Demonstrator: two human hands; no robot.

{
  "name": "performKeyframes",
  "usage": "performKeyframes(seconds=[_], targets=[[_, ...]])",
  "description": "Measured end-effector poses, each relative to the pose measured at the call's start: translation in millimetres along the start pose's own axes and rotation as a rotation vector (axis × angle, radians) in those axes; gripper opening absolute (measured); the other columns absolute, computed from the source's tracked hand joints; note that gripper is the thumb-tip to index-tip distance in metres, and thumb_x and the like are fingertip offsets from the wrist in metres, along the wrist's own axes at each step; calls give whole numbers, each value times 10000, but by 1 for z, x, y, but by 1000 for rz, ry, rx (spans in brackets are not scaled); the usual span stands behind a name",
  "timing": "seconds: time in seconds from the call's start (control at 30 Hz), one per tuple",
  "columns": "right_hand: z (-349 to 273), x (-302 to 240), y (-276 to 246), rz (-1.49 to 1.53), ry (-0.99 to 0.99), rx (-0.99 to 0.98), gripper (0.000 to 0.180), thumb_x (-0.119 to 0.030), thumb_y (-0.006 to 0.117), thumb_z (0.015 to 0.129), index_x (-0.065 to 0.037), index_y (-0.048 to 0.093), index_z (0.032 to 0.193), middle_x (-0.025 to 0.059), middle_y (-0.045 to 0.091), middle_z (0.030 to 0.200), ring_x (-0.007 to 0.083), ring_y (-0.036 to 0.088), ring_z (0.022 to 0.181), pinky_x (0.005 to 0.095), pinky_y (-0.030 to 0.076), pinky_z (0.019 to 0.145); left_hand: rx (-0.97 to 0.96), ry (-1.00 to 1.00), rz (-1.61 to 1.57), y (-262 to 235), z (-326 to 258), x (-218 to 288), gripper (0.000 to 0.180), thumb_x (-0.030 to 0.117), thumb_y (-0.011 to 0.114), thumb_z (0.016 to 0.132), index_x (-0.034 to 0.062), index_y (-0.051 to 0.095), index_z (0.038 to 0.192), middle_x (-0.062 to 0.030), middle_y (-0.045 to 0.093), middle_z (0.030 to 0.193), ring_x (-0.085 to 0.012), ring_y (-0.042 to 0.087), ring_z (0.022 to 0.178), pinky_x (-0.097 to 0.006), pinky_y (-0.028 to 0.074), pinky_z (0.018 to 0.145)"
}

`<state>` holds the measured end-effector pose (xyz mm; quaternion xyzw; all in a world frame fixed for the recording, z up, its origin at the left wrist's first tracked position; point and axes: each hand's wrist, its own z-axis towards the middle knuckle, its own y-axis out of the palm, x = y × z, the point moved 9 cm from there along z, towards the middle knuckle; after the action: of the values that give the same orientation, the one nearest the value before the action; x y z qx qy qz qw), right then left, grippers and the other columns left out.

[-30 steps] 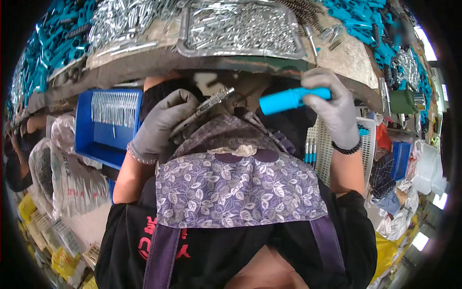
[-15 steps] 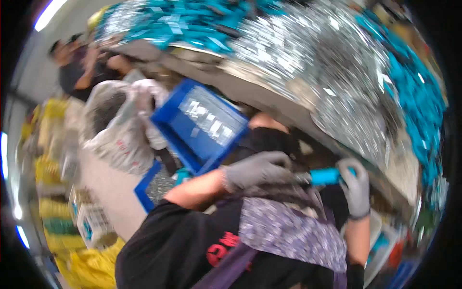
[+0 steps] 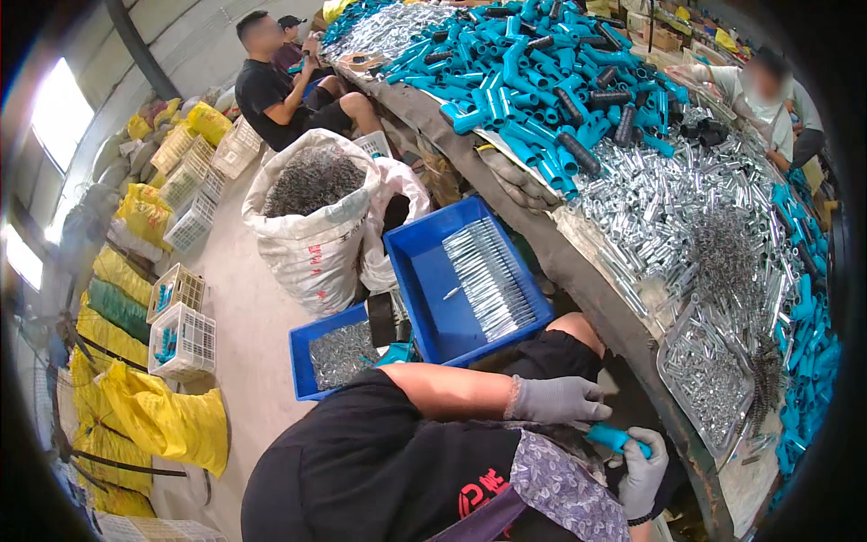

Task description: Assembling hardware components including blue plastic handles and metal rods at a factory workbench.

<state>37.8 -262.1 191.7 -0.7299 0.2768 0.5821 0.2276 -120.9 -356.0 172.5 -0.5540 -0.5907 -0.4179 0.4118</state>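
A short teal plastic sleeve (image 3: 618,440) lies between my hands, low and right of the middle. My right hand (image 3: 643,470), in a grey glove, grips its right end, fingers wrapped round it. My left hand (image 3: 558,399), gloved too, sits just above and left of the sleeve's other end with its fingers curled; what they hold, if anything, is hidden. Left of my knee rests a blue bin (image 3: 429,312) with a row of slim metal rods (image 3: 488,282) side by side. A single rod lies apart from that row.
The table (image 3: 578,262) carries heaps of teal sleeves (image 3: 506,81), silver metal tubes (image 3: 668,199) and springs (image 3: 727,248). A white sack (image 3: 312,244) of springs and a smaller blue bin (image 3: 302,361) stand left. Co-workers sit at the far left (image 3: 271,99) and far right (image 3: 768,99).
The view has swung and sharpened. Earlier a metal part showed between my left hand and the teal sleeve; now it does not show. My right hand still grips the sleeve.
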Motion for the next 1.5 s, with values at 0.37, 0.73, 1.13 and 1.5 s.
performKeyframes(seconds=[0.37,0.73,1.13,1.5], targets=[[-10,39,-24,80,6,129,132,-30,585,908,1,585,1036,95,596,939,157,596,705,287,523,601,14,-43,310,11,24,-15,277,226,587,946,3,618,1108,-182,674,948,-298,663,933,-400,511,812],[-21,25,-30,-11,-73,153,113,-43,548,887,7,624,953,79,609,949,153,564,889,305,464,822,-300,-229,-40,70,36,-15,618,567,534,985,-29,616,1125,-82,670,1011,-185,631,924,-353,526,807],[2,-52,-22,-612,-474,102,358,-173,657,919,19,551,1202,236,568,1113,395,575,1017,418,469,901,-335,-143,-442,81,15,35,477,340,574,1022,38,523,1387,-58,638,1219,-119,585,1100,-286,491,924],[113,-136,-61,-1019,-677,115,247,-190,592,908,-54,679,1096,178,688,1075,348,651,1026,423,513,906,-128,-152,-482,52,15,42,447,402,593,994,6,569,1202,14,536,775,-29,425,489,-189,323,421]])
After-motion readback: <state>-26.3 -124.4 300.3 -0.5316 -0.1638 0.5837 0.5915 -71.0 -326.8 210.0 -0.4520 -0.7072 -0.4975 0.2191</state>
